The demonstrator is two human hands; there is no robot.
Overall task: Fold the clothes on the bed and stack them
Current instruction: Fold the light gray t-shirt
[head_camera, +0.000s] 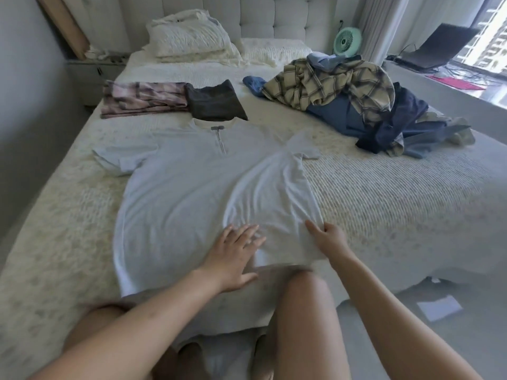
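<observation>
A pale grey-white T-shirt [186, 187] lies spread front-up on the bed [384, 204], its right side folded in over the middle. My left hand [236, 256] lies flat with spread fingers on the shirt's lower part. My right hand [326, 237] pinches the folded edge near the hem. Behind the shirt sit a folded pink plaid garment [142, 98] and a folded dark grey one [215, 101]. A heap of unfolded clothes [356, 100], with a beige plaid shirt on top and dark blue pieces under it, lies at the right.
Pillows [189, 39] lean on the headboard at the back. A green fan [347, 41] stands behind the heap. A laptop [436, 48] sits on the window ledge at the right. My knees are at the bed's near edge, with paper [439, 307] on the floor.
</observation>
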